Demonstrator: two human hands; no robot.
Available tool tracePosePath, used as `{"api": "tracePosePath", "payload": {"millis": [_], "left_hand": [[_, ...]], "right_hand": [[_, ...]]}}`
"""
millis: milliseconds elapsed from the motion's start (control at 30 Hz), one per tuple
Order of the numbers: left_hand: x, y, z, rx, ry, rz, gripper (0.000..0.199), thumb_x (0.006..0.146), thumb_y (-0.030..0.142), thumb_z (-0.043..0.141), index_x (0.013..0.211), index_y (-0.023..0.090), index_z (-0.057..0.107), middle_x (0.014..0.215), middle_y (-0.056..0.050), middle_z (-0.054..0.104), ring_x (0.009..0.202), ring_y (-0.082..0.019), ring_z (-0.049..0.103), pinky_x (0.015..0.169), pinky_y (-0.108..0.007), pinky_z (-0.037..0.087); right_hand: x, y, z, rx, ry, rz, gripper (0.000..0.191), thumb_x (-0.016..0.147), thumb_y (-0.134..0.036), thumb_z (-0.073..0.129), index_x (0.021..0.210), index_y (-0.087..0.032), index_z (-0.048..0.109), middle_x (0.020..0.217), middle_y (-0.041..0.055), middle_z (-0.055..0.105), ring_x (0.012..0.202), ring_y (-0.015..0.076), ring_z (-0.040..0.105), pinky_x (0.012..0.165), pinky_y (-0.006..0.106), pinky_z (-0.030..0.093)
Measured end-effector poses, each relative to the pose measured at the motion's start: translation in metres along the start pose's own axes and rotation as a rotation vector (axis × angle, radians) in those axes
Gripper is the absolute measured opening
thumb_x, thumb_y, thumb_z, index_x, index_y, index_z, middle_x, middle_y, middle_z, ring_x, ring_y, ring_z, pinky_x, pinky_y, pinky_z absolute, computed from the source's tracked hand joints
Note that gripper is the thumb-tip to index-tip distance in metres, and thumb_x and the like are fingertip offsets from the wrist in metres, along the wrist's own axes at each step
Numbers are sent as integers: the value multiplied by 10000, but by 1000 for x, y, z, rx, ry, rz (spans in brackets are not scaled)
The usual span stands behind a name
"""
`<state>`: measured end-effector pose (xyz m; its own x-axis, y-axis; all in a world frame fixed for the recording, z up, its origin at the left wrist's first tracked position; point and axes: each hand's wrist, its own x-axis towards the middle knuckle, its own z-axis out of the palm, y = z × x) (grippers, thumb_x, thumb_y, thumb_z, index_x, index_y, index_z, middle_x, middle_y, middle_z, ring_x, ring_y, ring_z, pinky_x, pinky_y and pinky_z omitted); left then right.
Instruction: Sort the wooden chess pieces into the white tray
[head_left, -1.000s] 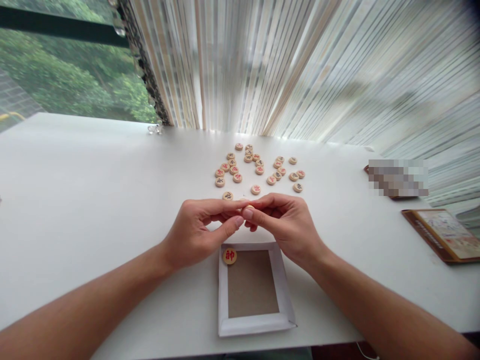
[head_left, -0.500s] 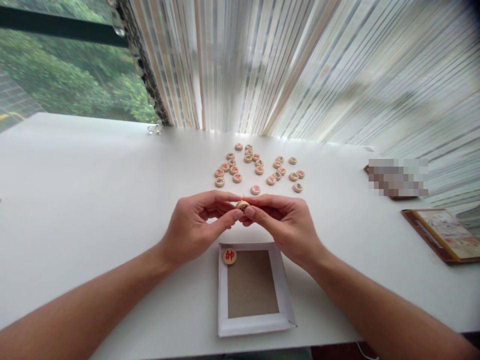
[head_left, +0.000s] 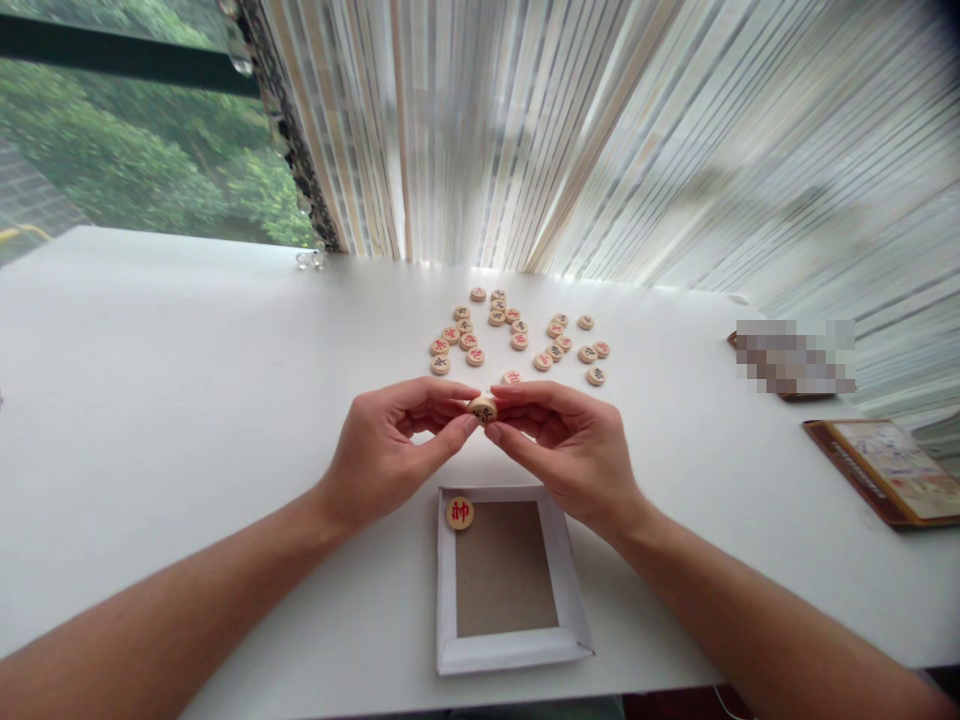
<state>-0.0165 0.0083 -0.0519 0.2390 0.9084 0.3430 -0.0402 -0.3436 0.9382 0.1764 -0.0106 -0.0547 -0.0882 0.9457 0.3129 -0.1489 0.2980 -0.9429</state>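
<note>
1. Okay, fingers (head_left: 431,390) first: thumb and forefinger of our left hand (head_left: 394,445) and right hand (head_left: 577,450) part slightly, pinching a dark-marked disc (head_left: 482,411) between them; can't tell if another sits behind.
2. Just changed: our right thumb slid off its face to the rim, exposing more marking. We judge that as handling, not placing.
3. That disc sits outside the white tray (head_left: 517,650), beyond its far edge.
4. Red-marked disc (head_left: 460,513) lies in the tray's far-left corner.
5. Loose discs (head_left: 520,341) scatter toward the far edge of the desk (head_left: 225,400).
6. Brown-bordered item (head_left: 892,470) lies toward the desk's right end.
</note>
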Motion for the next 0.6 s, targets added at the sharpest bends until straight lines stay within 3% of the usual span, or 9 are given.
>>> {"api": "tracePosePath", "payload": {"millis": [167,367,600], "left_hand": [[0,-1,0,-8,-11,-6,199,873,163,837,1067,133,806,967,-73,859,818,-169,825,718,-214,684],[0,1,-1,-39,-30,-34,203,876,150,836,1076,123,819,844,-55,843,678,-130,775,646,-196,662],[1,2,-3,-71,-49,-63,239,881,171,847,1117,134,848,799,-53,832,631,-117,730,614,-198,652]], "right_hand": [[0,2,-1,4,-46,-50,306,834,-146,907,1114,-239,828,1024,40,841,936,170,814,894,292,693],[0,4,-3,-53,-63,-103,298,884,-127,849,1151,-259,838,1025,44,805,915,173,785,846,312,683],[1,-1,-3,-75,-34,-30,286,824,-182,919,1098,-236,857,904,31,824,781,143,762,755,262,658]]}}
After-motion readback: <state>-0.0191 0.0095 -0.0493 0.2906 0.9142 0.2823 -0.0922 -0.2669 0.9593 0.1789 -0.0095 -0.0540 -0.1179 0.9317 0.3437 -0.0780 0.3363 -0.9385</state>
